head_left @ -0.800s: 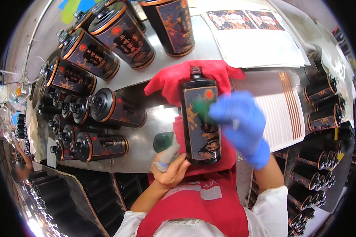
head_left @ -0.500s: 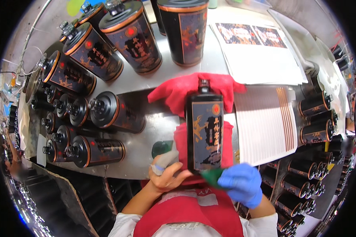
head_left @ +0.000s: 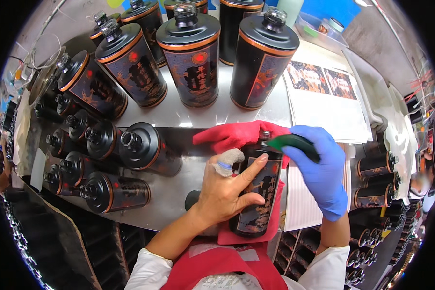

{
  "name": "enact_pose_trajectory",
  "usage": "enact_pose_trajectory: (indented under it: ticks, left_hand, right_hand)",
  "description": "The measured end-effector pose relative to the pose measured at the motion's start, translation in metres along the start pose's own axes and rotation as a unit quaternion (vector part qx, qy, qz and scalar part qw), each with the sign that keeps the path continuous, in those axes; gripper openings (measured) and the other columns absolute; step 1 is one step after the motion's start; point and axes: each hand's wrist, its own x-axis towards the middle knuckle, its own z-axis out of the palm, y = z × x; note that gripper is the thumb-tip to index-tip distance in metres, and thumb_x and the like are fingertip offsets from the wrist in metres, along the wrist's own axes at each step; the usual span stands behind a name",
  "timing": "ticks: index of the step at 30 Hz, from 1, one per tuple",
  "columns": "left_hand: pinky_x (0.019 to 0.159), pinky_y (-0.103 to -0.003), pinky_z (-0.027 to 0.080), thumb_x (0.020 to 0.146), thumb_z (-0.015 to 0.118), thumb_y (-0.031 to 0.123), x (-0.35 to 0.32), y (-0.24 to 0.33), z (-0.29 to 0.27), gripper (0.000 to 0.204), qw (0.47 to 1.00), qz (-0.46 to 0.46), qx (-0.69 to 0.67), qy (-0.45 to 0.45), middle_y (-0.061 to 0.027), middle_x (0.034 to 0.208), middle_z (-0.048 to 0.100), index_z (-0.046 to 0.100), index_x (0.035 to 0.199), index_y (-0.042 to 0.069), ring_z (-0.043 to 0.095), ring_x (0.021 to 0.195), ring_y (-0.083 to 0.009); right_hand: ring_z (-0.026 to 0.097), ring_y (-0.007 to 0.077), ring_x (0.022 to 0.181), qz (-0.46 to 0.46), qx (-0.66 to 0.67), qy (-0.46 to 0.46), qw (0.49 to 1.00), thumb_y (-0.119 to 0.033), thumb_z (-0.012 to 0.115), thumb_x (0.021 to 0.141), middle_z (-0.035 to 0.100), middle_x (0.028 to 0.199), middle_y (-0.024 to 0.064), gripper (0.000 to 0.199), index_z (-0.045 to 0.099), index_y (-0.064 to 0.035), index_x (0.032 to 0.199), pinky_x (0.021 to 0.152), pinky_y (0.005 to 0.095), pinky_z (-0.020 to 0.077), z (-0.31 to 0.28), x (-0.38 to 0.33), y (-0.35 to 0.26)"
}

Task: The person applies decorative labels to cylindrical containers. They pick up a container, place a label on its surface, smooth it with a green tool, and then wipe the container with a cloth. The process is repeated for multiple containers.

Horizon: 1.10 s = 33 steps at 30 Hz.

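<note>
A black bottle (head_left: 263, 193) with a dark decorated label and orange trim lies on a red cloth (head_left: 238, 233), its neck pointing away from me. My left hand (head_left: 227, 191) holds it from the left side, index finger stretched over the shoulder and thumb on the label. Grey-white wrapping with a blue band covers a finger of that hand. In a blue glove, my right hand (head_left: 320, 162) grips a flat dark green scraper (head_left: 297, 143) by the bottle's neck. The scraper's tip reaches the neck area; contact is unclear.
Several similar bottles (head_left: 188, 58) stand along the back, and more (head_left: 145, 147) are grouped at the left on the metal table (head_left: 179, 191). Printed sheets (head_left: 324, 111) and striped paper (head_left: 299, 198) lie at the right. Racks of bottles (head_left: 374, 164) stand farther right.
My right hand has carried the scraper from the bottle's base up to its neck. My left hand has moved from beside the base onto the bottle. The view has shifted.
</note>
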Motion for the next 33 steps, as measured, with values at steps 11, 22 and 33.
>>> enact_pose_trajectory:
  ticks: [11, 22, 33]
  left_hand:
    - [0.098, -0.044, 0.030, 0.088, 0.030, 0.063, -0.056, -0.001, 0.020, 0.086, 0.975, -0.147, -0.166, 0.012, -0.0285, 0.125, 0.040, 0.031, 0.135, -0.009, 0.041, 0.112, -0.0419]
    - [0.102, -0.038, 0.029, 0.083, 0.017, 0.072, -0.107, -0.007, 0.000, 0.095, 0.945, -0.245, -0.218, -0.008, -0.0243, 0.135, 0.037, 0.037, 0.134, -0.006, 0.036, 0.125, -0.0340]
    - [0.093, -0.032, 0.041, 0.060, 0.084, 0.013, -0.087, 0.027, 0.040, 0.112, 0.970, -0.162, -0.181, -0.034, -0.0178, 0.125, 0.048, 0.008, 0.142, -0.005, 0.054, 0.107, -0.0247]
  right_hand:
    - [0.058, 0.0252, 0.072, -0.182, -0.202, -0.062, 0.960, -0.014, 0.066, 0.075, 0.060, 0.081, 0.0064, 0.023, 0.060, -0.0111, 0.097, 0.062, 0.0361, 0.0474, 0.016, 0.020, -0.024]
    - [0.053, 0.0129, 0.073, -0.365, -0.172, -0.193, 0.894, -0.018, 0.058, 0.070, 0.055, 0.090, 0.0022, 0.025, 0.060, -0.0135, 0.095, 0.056, 0.0276, 0.0393, 0.038, -0.118, -0.042]
    - [0.042, 0.0087, 0.045, 0.494, 0.358, 0.397, 0.686, -0.033, 0.060, 0.086, 0.047, 0.059, -0.0016, 0.028, 0.054, -0.0078, 0.076, 0.041, 0.0225, 0.0333, -0.061, -0.273, 0.122]
